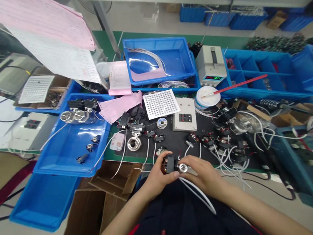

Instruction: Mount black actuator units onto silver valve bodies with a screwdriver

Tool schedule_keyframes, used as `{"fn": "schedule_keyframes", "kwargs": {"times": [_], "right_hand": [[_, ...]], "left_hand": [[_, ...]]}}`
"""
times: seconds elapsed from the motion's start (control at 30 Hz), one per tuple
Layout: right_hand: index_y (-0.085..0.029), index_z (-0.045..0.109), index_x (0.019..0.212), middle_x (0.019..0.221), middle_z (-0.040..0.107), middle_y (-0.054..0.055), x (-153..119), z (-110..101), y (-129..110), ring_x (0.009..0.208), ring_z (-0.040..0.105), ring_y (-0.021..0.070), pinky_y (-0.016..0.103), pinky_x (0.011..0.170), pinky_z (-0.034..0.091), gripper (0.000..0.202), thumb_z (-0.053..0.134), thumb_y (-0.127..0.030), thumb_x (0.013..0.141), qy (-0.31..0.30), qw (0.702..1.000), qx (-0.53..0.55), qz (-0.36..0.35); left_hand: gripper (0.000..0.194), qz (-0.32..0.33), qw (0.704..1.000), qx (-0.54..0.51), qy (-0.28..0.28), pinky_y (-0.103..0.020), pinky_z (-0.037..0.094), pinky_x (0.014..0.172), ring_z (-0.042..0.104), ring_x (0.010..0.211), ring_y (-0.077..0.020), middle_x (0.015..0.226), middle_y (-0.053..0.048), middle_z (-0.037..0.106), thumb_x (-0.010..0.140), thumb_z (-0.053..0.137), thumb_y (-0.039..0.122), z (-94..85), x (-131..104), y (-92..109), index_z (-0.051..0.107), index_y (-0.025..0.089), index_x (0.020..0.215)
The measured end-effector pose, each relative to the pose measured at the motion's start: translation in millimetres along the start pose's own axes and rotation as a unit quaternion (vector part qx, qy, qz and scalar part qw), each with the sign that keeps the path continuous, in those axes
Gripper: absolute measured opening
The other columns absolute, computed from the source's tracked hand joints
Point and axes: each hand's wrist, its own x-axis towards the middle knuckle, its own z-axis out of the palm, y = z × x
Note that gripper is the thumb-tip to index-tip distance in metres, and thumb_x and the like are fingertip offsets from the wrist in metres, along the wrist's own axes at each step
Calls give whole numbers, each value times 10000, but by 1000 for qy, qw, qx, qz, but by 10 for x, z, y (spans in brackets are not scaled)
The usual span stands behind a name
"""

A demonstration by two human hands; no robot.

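My left hand (pixel 157 176) grips a black block-shaped component (pixel 170 163), thumb in front and fingers behind. Between the fingers and thumb of my right hand (pixel 203 173) is a round silver metal fitting (pixel 183 167), close beside the black component; whether the two are joined I cannot tell. A white cable (pixel 197 192) hangs from the held parts over my lap. Just beyond my hands, on the black mat (pixel 148 147), lie small black parts (pixel 155 136) with white wires. Left of these is a large silver ring nut (pixel 134 144).
A blue tray (pixel 75 157) with metal-ended parts stands left, cardboard boxes (pixel 84 208) below it. A solder reel (pixel 162 123), a grey switch box (pixel 184 115) and a white tub (pixel 207 97) with a red-handled brush are ahead. Wired assemblies (pixel 224 140) crowd the right. Pink and white papers hang upper left.
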Motion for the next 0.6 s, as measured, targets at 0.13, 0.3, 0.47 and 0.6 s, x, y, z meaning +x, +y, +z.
{"fn": "schedule_keyframes", "kwargs": {"times": [0.13,0.3,0.47,0.6], "right_hand": [[-196,524,985,928,614,72,38,27,-44,868,578,191,307,754,480,158,515,-295,863,-33,999,14,6],[-194,514,987,920,609,80,6,46,-90,833,573,194,311,717,478,140,476,-278,883,-25,999,-24,-13],[-189,478,1064,969,594,88,-121,46,-68,897,555,200,323,766,467,189,477,-249,884,21,999,-31,-14],[-209,479,1050,967,598,57,-232,-41,-53,870,566,173,288,751,466,178,492,-263,881,-33,999,23,-5]], "left_hand": [[605,-12,1000,10,-19,-244,386,717,516,770,-135,902,6,518,608,731,311,-122,-9,10,412,252,1119],[592,1,998,43,-51,-229,388,704,506,747,-121,875,14,507,638,721,288,-147,-3,28,405,257,1138],[585,30,998,59,-19,-224,393,733,501,789,-122,904,13,505,662,704,295,-48,-25,-20,378,257,1147],[552,-22,993,37,-110,-232,412,723,521,797,-124,909,12,509,686,684,324,10,-61,-37,363,262,1131]]}}
